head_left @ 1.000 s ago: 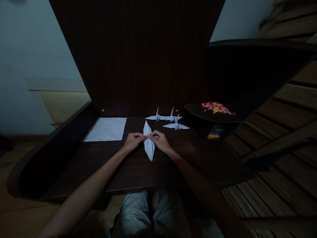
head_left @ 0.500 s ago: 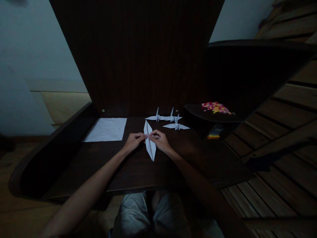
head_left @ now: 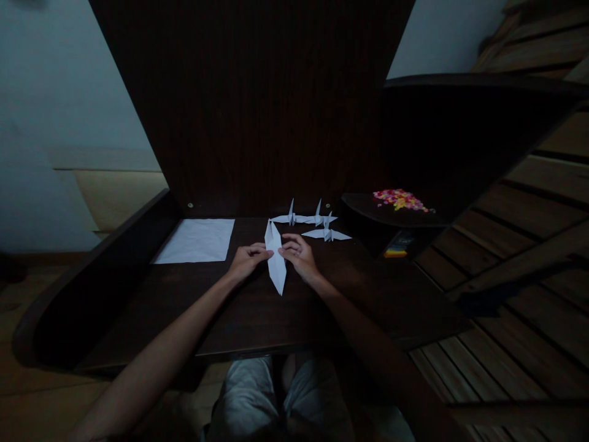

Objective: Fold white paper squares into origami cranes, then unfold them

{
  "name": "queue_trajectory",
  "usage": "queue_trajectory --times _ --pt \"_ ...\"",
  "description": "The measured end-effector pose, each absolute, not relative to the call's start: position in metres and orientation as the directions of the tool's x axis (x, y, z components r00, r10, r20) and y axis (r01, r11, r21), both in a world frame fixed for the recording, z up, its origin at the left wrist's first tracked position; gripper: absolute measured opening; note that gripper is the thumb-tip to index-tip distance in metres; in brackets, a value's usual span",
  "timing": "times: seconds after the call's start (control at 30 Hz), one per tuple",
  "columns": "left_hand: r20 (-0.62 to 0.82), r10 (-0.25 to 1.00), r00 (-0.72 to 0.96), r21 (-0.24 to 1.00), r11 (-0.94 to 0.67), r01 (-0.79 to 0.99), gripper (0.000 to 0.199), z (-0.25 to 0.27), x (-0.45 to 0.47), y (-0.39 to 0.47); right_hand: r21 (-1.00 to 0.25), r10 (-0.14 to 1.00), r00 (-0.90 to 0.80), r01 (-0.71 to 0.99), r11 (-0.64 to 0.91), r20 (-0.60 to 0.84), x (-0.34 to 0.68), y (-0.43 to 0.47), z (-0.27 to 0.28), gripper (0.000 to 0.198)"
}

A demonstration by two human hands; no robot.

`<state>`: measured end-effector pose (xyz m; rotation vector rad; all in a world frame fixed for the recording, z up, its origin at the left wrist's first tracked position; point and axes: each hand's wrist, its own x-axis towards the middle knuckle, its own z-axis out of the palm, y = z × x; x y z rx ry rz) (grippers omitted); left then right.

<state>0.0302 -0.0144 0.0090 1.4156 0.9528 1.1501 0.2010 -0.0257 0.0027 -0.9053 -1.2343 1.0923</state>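
Note:
Between my two hands is a folded white origami paper [head_left: 277, 270], long and narrow with pointed ends, held above the dark desk. My left hand [head_left: 249, 260] pinches its left edge, thumb on the near face and fingers curled behind. On the opposite edge, my right hand [head_left: 298, 256] grips it the same way, with the index finger raised a little. Just beyond the paper stand several finished white paper cranes [head_left: 326, 234], their wings spread and necks upright. A stack of white paper sheets [head_left: 197, 240] lies flat to the left of my left hand.
A small raised corner shelf [head_left: 363, 206] at the right bears a heap of pink, red and yellow bits [head_left: 399, 199]. Below it sits a small pack with a yellow-orange edge [head_left: 396, 252]. A raised side panel [head_left: 92, 288] bounds the desk at left.
The folded paper's dark lengthwise gap no longer shows; its face now looks flat and plain. My right fingers have loosened and extended slightly. The cranes and sheets stay in place.

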Motion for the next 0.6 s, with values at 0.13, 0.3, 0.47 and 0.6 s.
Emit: queue_trajectory --times 0.13,0.3,0.47,0.6 --pt "0.19 0.968 0.166 0.981 -0.195 0.017 0.028 0.0091 0.0285 -0.0127 -0.974 0.985 -0.006 -0.148 0.171 0.174 0.2012 -0.0262 0.0058 0.038" --pt "0.18 0.97 0.16 0.983 -0.182 -0.002 0.028 0.0084 0.0271 -0.0125 -0.974 0.994 0.006 -0.198 0.109 0.11 0.1992 -0.0245 0.0037 0.032" --pt "0.144 0.975 0.167 0.989 -0.138 -0.047 0.03 0.0089 0.0285 -0.0133 -0.956 0.997 -0.071 -0.294 -0.014 0.007 0.1982 -0.025 0.0026 0.028" --pt "0.151 0.98 0.132 0.988 -0.15 -0.024 0.03 0.0085 0.0292 -0.0126 -0.947 0.996 -0.084 -0.32 -0.025 0.002 0.1985 -0.0257 0.0032 0.028"
